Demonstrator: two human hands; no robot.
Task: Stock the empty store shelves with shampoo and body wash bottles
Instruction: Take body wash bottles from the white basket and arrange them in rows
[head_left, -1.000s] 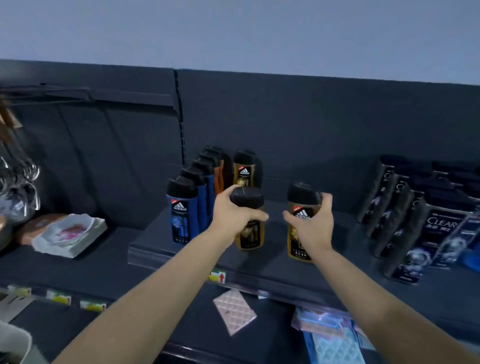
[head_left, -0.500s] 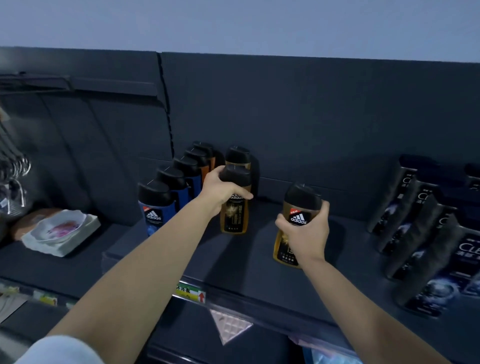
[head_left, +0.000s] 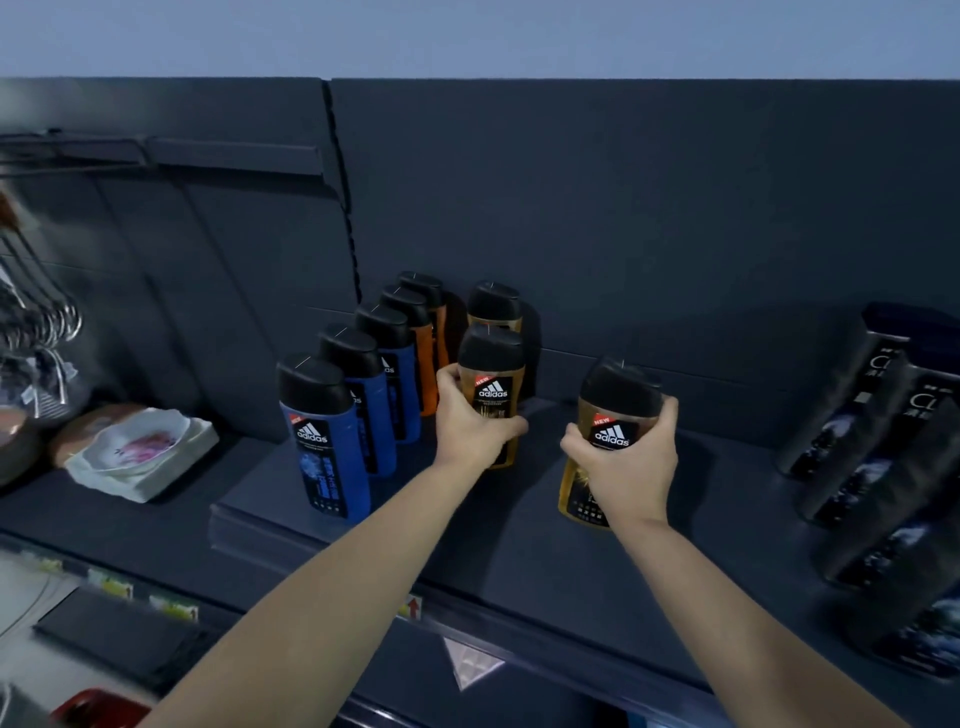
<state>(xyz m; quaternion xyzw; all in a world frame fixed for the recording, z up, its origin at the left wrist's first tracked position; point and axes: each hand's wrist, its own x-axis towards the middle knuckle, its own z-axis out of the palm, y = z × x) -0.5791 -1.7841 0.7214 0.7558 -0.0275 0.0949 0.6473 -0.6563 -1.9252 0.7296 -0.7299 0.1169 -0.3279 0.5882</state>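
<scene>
- Gripping with the left hand (head_left: 470, 421) a black-capped amber plastic bottle (head_left: 492, 387), setting it on the dark shelf (head_left: 519, 566) just before its twin (head_left: 493, 307).
- Clasping with the right hand (head_left: 626, 470) a second, tilted amber bottle (head_left: 618, 408) at the shelf.
- Risking toppling the twin by pushing too hard.

Floral dish (head_left: 136, 448) (white) — metal hooks (head_left: 56, 323)

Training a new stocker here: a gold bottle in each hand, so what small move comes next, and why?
Probably the left hand lets go: its gold bottle looks upright on the shelf, right in front of the rear bottle, extending that row. The right hand holds its tilted bottle off to the side.
</scene>
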